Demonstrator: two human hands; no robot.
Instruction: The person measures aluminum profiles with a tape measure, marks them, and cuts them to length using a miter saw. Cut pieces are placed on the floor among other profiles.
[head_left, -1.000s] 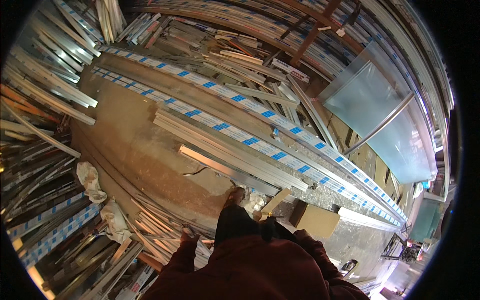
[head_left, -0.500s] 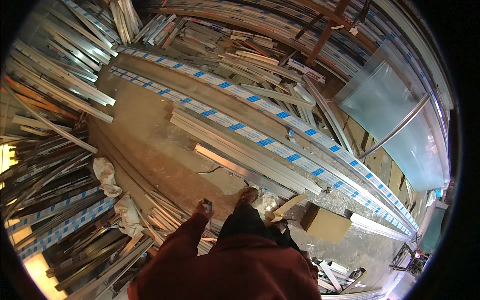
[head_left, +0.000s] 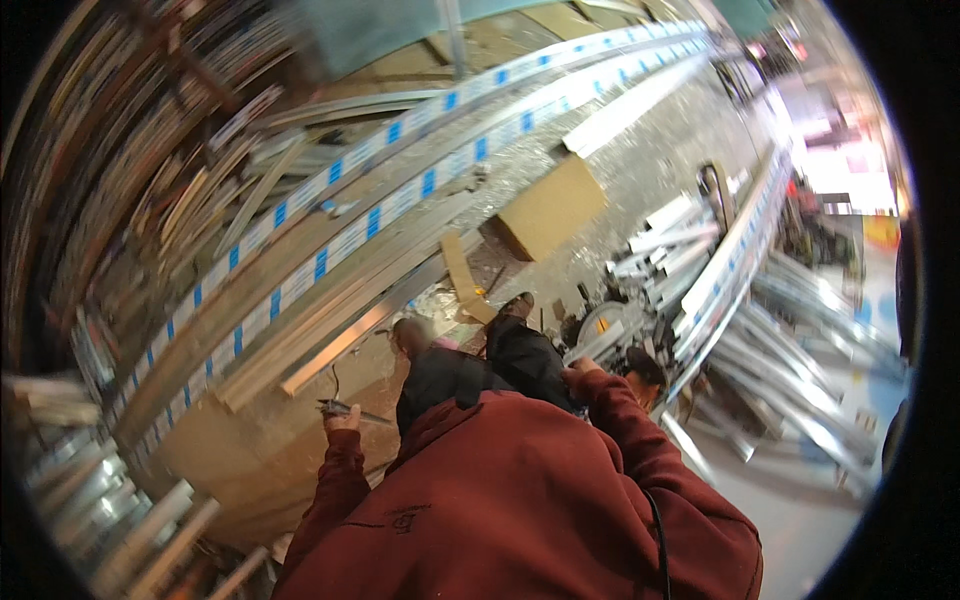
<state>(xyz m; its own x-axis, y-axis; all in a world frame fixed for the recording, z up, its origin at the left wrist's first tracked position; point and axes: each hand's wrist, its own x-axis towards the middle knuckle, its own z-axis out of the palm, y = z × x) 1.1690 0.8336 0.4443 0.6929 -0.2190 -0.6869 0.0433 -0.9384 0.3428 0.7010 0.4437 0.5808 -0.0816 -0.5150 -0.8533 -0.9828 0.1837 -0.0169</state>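
Note:
My left hand (head_left: 343, 419) is closed around a short, narrow grey metal piece (head_left: 373, 416) at the left of my body. Its exact kind is too small to tell. My right hand (head_left: 579, 371) has its fingers curled, close to my dark trouser leg, and whatever they hold, if anything, is hidden. Just beyond it is a machine with a round grey disc (head_left: 598, 325) and an orange centre. In front of my feet lies a bent tan cardboard strip (head_left: 460, 268).
A brown cardboard box (head_left: 556, 206) stands ahead on the floor. Long metal profiles with blue-and-white film (head_left: 428, 185) cross the floor, beside bare profiles (head_left: 330, 345). Short offcuts (head_left: 665, 240) pile up at the right, near more long silvery profiles (head_left: 800, 370).
My view and body have turned to the right, blurring the edges. The box now lies ahead, and the offcut pile and disc machine have come into fuller view. My right hand now shows.

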